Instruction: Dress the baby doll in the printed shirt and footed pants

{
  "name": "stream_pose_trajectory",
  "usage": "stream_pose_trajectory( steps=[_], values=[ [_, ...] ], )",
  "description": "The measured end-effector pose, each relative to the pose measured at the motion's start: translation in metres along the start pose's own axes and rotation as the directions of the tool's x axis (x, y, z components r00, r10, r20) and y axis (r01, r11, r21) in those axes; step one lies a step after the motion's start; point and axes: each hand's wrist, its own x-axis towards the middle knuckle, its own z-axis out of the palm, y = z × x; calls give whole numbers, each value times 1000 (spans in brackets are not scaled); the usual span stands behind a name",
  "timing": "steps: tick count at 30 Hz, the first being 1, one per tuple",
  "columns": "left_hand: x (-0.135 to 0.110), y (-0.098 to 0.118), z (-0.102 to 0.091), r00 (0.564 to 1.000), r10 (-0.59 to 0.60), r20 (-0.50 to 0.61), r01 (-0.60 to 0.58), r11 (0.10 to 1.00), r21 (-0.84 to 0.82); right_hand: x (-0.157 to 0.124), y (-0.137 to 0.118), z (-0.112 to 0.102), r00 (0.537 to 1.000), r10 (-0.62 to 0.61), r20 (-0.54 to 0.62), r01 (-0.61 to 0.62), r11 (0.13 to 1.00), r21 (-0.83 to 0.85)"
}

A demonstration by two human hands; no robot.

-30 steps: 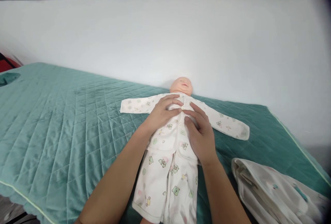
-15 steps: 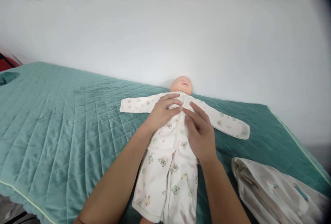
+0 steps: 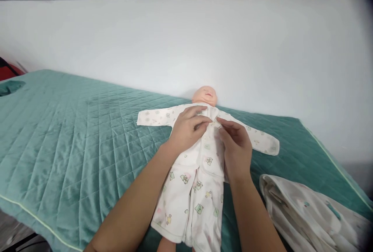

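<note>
A baby doll [image 3: 204,96] lies on its back, dressed in a white printed jacket [image 3: 209,161] with long sleeves spread to both sides and matching trousers [image 3: 201,209]. At the upper chest, my left hand [image 3: 188,129] rests on the jacket front, its thumb and index finger pinching near the front opening. My right hand [image 3: 237,145] pinches the other front edge at about the same height, lifting the cloth slightly. A button shows on the front below the fingers. What lies right between the fingertips is partly hidden.
A green quilted cover [image 3: 87,135] spreads under the doll. Folded pale printed cloth [image 3: 309,209] lies at the right front. The white wall [image 3: 175,42] stands right behind the doll's head. Something red [image 3: 8,72] shows at the far left.
My right hand has shifted a little to the right and its fingers have closed on the jacket edge, raising it. My left fingertips have moved slightly right, along the opening.
</note>
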Motion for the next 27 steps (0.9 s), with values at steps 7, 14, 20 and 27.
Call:
stream_pose_trajectory(
  steps=[7,14,20,27],
  values=[
    [-10,4,-2,996,-81,-36,78,994,-81,-1,-1,-4,993,67,-94,-57,993,108],
    [-24,6,-10,983,-178,33,181,960,-216,-7,-11,-10,960,270,-69,-257,953,160],
    [-21,1,-26,961,-128,245,197,939,-281,-8,-16,-13,934,354,38,-353,909,220],
    [-20,-2,-33,933,-92,347,198,937,-286,-11,-15,-14,946,316,76,-325,931,165]
  ],
)
